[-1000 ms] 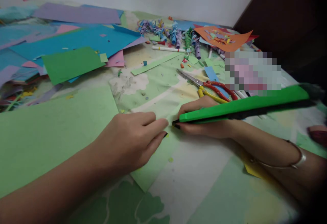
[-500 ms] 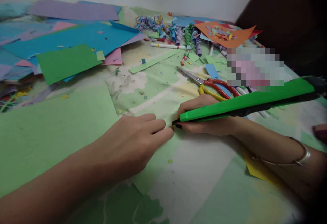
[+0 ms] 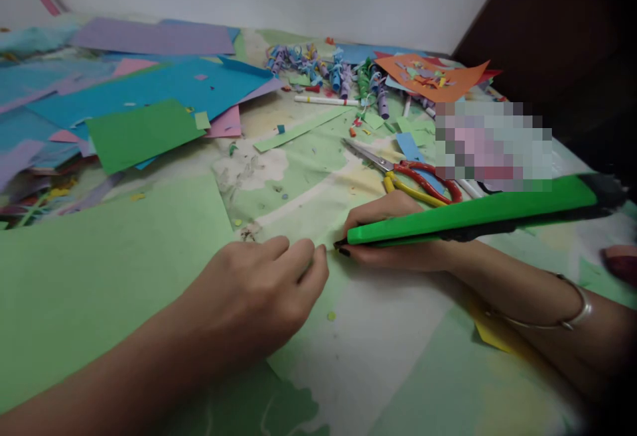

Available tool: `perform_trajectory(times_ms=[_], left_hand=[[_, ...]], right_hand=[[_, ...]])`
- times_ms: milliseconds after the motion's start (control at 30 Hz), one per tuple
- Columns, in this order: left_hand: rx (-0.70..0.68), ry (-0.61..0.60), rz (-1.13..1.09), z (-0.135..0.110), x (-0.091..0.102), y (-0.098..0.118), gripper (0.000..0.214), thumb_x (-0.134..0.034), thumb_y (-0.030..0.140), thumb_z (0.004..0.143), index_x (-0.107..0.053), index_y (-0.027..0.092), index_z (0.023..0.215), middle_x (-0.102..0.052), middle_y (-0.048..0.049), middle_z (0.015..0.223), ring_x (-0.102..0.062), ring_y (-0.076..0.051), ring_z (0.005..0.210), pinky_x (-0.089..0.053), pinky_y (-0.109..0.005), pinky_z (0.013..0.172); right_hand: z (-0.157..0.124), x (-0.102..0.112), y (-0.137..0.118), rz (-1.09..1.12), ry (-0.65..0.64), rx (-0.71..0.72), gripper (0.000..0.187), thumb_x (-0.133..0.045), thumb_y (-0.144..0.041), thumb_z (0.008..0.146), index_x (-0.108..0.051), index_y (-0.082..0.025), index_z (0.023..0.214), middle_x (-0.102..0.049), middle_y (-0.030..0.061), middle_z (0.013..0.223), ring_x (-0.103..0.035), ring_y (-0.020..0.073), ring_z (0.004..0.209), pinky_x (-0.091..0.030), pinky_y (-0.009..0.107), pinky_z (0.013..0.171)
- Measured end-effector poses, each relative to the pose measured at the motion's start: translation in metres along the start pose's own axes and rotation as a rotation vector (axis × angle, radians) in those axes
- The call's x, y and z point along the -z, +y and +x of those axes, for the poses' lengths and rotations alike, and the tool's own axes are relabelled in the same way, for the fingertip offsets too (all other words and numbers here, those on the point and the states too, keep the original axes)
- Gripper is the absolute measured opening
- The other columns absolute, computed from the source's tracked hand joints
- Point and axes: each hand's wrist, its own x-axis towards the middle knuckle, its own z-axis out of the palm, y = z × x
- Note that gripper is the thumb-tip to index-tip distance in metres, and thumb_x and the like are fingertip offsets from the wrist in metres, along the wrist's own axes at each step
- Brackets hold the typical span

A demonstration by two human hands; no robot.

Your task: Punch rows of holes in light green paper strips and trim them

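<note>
Cutter sits clamped in my right hand, tip at pale green paper; my left hand curls just beside, grip I cannot tell; curled rolls seem finished; the paper, I judge, looks unfinished.

A hand could pass left of the scissors; paper rolls block behind them, the right hand in front.

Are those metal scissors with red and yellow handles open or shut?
Shut, it seems: the metal scissors with red and yellow handles lie with their blades together, tapering to one point.
</note>
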Motion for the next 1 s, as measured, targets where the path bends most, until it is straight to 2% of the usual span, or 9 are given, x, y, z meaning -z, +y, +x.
perform_trajectory(times_ms=[100,200,400,600,667,833,1000], left_hand=[[0.007,0.0,-0.041,0.001,0.005,0.006,0.015,-0.053,0.011,0.082,-0.068,0.008,0.084,-0.056,-0.0037,0.057,-0.053,-0.02,0.045,-0.03,-0.032,0.035],[0.061,-0.027,-0.154,0.004,0.009,0.01,0.022,-0.05,0.021,0.086,-0.067,0.01,0.079,-0.057,-0.0045,0.057,-0.053,-0.02,0.044,-0.033,-0.033,0.036],[0.071,-0.068,-0.35,0.006,0.014,0.01,0.022,-0.049,0.025,0.087,-0.067,0.012,0.087,-0.057,-0.0022,0.057,-0.054,-0.02,0.048,-0.037,-0.033,0.042],[0.057,-0.025,-0.281,0.0,0.0,-0.001,0.022,-0.045,0.024,0.092,-0.065,0.013,0.092,-0.054,0.0012,0.054,-0.053,-0.018,0.043,-0.027,-0.032,0.04],[0.054,-0.054,-0.268,0.0,-0.004,-0.004,0.023,-0.044,0.025,0.094,-0.063,0.013,0.096,-0.054,0.0021,0.053,-0.053,-0.017,0.041,-0.025,-0.032,0.039],[0.038,-0.132,-0.283,0.001,-0.005,-0.005,0.023,-0.041,0.024,0.095,-0.061,0.012,0.096,-0.059,0.0005,0.056,-0.058,-0.018,0.044,-0.025,-0.031,0.039],[0.029,-0.128,-0.255,0.001,-0.004,-0.003,0.02,-0.041,0.023,0.094,-0.059,0.013,0.093,-0.059,0.0012,0.055,-0.057,-0.018,0.043,-0.022,-0.031,0.039]], right_hand=[[0.0,0.002,0.001,0.049,-0.062,0.061,0.014,-0.059,-0.023,0.081,-0.069,-0.013,0.08,-0.067,0.0019,0.072,-0.055,0.01,0.063,-0.041,0.019,0.057],[0.001,0.004,0.002,0.077,-0.092,0.087,0.016,-0.059,-0.025,0.084,-0.069,-0.013,0.084,-0.068,0.0027,0.076,-0.057,0.0108,0.067,-0.042,0.02,0.059],[0.004,0.009,0.004,0.104,-0.121,0.062,0.014,-0.062,-0.024,0.081,-0.069,-0.012,0.084,-0.067,0.0009,0.072,-0.058,0.0095,0.065,-0.043,0.017,0.059],[0.002,0.002,0.002,0.036,0.03,0.035,0.007,-0.063,-0.018,0.076,-0.068,-0.015,0.072,-0.064,-0.0018,0.062,-0.054,0.007,0.057,-0.041,0.016,0.053],[0.0,-0.002,0.0,-0.005,0.075,0.011,0.009,-0.062,-0.018,0.076,-0.066,-0.016,0.068,-0.062,-0.0024,0.057,-0.051,0.0064,0.054,-0.039,0.016,0.05],[-0.001,-0.005,0.001,-0.042,0.099,0.005,0.012,-0.061,-0.022,0.076,-0.067,-0.016,0.068,-0.06,-0.0027,0.055,-0.049,0.0058,0.051,-0.037,0.017,0.047],[0.0,-0.004,0.002,-0.034,0.115,0.014,0.015,-0.06,-0.025,0.074,-0.068,-0.015,0.066,-0.06,-0.0029,0.053,-0.049,0.0053,0.049,-0.036,0.016,0.046]])
